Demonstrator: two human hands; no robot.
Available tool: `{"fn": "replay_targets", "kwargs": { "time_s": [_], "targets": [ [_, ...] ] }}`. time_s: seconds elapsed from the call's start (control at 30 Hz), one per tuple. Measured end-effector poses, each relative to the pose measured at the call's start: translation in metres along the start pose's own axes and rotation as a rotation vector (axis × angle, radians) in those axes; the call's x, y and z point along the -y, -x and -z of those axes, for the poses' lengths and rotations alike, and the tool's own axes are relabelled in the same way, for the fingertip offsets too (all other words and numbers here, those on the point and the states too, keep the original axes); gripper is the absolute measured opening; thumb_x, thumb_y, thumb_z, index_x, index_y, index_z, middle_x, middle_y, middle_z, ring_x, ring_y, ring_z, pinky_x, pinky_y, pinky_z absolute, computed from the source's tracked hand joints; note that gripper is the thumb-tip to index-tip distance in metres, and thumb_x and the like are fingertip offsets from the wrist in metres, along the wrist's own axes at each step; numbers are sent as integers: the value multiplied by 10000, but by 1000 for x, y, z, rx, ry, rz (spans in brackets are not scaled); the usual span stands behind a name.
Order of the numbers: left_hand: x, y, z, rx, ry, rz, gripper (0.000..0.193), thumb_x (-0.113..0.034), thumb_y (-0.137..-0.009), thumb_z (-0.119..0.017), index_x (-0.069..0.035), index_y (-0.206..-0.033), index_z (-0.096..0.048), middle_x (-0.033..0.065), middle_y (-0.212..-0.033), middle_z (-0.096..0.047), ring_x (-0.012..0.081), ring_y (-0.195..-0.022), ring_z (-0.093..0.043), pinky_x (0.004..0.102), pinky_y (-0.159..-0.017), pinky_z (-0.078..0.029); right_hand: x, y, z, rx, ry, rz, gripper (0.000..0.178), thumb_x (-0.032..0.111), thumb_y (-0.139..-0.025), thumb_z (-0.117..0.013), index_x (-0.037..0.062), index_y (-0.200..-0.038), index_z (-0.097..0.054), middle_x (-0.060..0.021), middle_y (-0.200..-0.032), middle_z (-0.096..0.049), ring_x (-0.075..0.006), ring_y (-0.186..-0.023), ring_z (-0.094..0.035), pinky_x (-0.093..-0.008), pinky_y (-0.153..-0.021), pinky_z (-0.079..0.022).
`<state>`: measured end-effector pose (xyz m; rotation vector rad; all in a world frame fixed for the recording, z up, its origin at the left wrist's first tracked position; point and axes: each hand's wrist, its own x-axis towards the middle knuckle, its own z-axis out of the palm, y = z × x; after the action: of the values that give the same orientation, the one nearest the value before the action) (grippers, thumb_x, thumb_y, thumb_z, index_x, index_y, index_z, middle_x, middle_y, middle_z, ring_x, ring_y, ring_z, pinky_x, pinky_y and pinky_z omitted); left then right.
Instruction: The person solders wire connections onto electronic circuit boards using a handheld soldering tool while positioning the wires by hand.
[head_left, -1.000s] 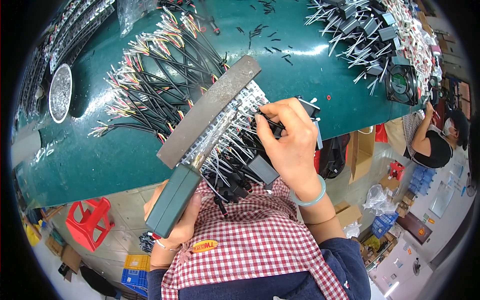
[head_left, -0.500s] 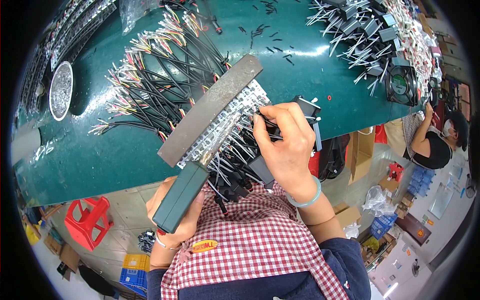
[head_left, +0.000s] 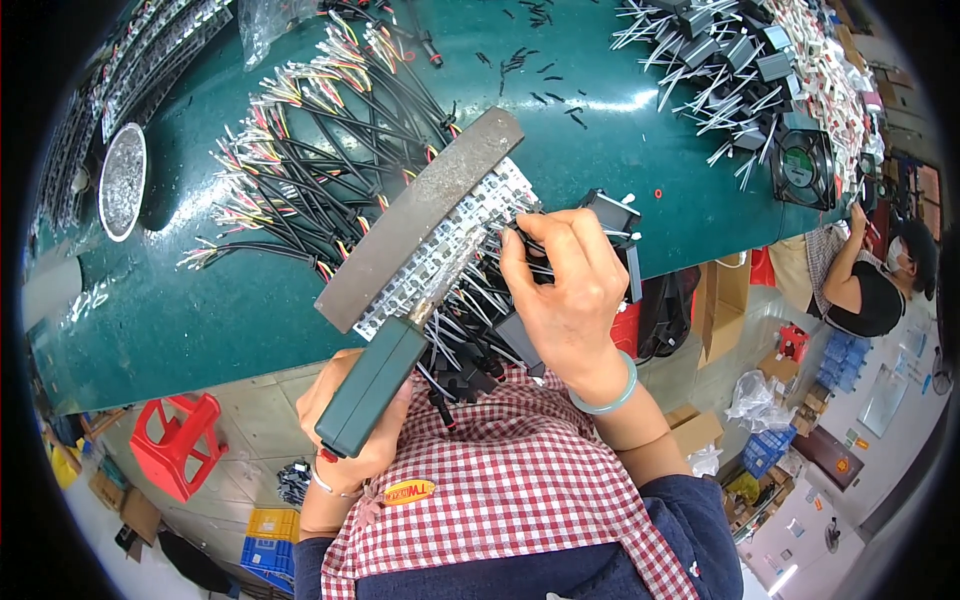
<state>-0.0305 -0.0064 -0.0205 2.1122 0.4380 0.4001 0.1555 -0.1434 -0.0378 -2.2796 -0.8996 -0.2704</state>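
My left hand [head_left: 381, 438] is wrapped round the dark green handle of a soldering iron [head_left: 372, 388]. Its metal shaft slants up and right across a panel of small white circuit boards [head_left: 405, 290]. A flat grey metal bar [head_left: 425, 220] lies along the panel's far edge. At the panel's right end, the thumb and fingers of my right hand [head_left: 575, 300] are pinched on a thin dark wire [head_left: 518, 228], largely hidden by the fingertips. White-ended wires and black adapter boxes [head_left: 518, 340] crowd the near side of the panel.
Bundled black cables [head_left: 310, 170] with stripped coloured ends spread behind the bar. A round dish [head_left: 122, 182] stands at the left. Far right hold a heap of black boxes [head_left: 735, 60] and a small fan [head_left: 803, 168]. A red stool [head_left: 178, 445] stands below; a co-worker [head_left: 875, 280] is at the right.
The soldering iron's handle has shifted slightly up and right with my left hand. My right hand has moved a little to the left, still pinching at the panel's right end.
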Motion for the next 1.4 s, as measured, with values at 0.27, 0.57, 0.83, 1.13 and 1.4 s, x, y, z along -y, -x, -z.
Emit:
{"fn": "replay_targets", "kwargs": {
  "time_s": [0.27,0.57,0.83,1.13,1.4],
  "targets": [
    [-2,-1,1,22,12,71,203,3,-693,-757,30,-886,-704,130,-803,-636,266,-660,-648,325,-599,-514,2,1,-1,-10,29,8,217,2,-689,-785,11,-869,-664,-91,-802,-584,-253,-691,-626,-349,-579,-502],
    [1,2,2,8,-25,39,208,-4,-681,-763,32,-878,-706,132,-796,-641,264,-655,-653,323,-593,-518,3,2,-1,-7,38,1,219,2,-682,-787,18,-861,-661,-90,-799,-578,-253,-684,-622,-350,-574,-498],
    [10,24,4,-68,47,185,235,-15,-678,-778,29,-901,-718,173,-860,-687,298,-713,-692,326,-624,-540,3,-1,-3,-11,38,2,211,-3,-685,-781,20,-855,-658,-92,-790,-575,-254,-678,-622,-351,-575,-498],
    [40,-1,80,-791,-4,-168,345,50,-877,-610,131,-1210,-575,165,-1027,-677,115,-596,-463,234,-566,-378,3,-7,9,76,42,-15,144,24,-756,-770,28,-864,-675,-86,-828,-621,-256,-703,-634,-352,-611,-507],
    [64,-29,99,-1073,81,188,335,65,-824,-693,95,-1146,-606,156,-1076,-679,91,-578,-510,217,-493,-379,-17,-90,41,250,86,205,80,86,-817,-700,55,-873,-652,-98,-853,-592,-293,-773,-623,-389,-668,-515]
  ]
}}
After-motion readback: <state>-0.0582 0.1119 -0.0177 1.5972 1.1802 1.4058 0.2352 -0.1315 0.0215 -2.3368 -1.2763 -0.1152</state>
